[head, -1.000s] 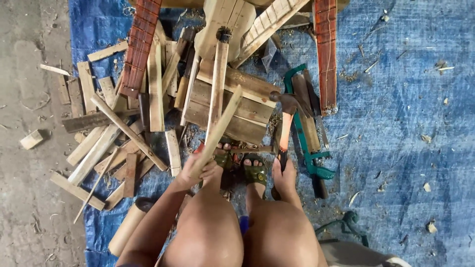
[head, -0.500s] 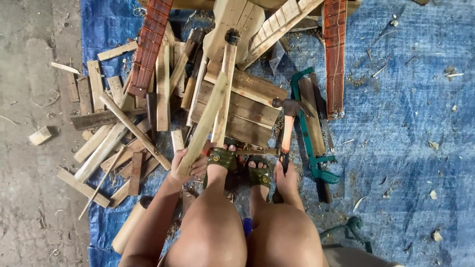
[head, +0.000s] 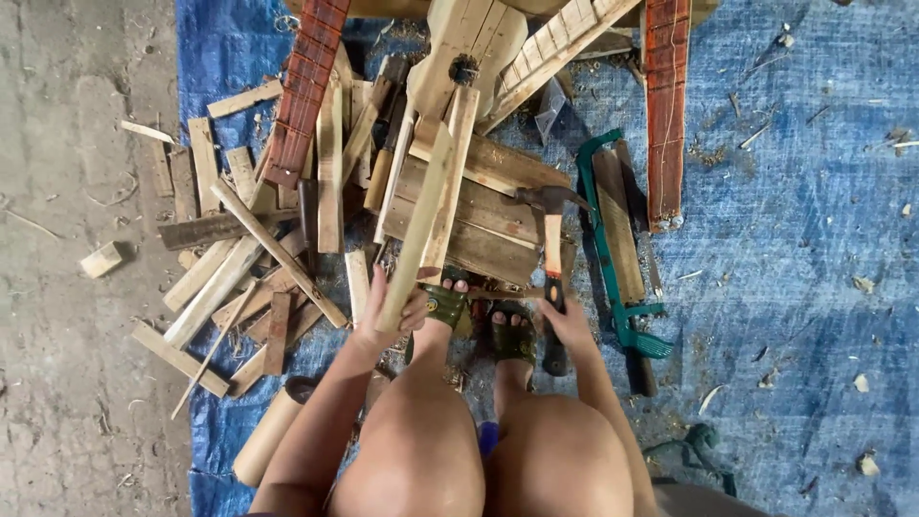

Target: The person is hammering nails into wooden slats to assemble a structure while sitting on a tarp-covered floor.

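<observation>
My left hand (head: 388,311) grips the near end of a long pale wooden strip (head: 421,225), which slants up and away over a flat assembly of wooden boards (head: 483,220). My right hand (head: 565,321) holds a claw hammer (head: 549,239) by its orange and black handle, its head lying on the boards. My bare knees and both sandalled feet (head: 479,321) are between the hands, at the near edge of the boards.
A heap of scrap wood strips (head: 249,258) lies to the left on the blue tarp (head: 795,268). A green-framed saw (head: 617,278) lies right of the hammer. Two reddish carved planks (head: 665,105) and pale shaped wooden pieces (head: 479,38) lie farther off. Bare concrete (head: 67,287) borders the tarp's left.
The view has shifted slightly. My left hand has lifted the long strip's near end and swung it more upright over the boards; my right hand has closed round the hammer handle.
</observation>
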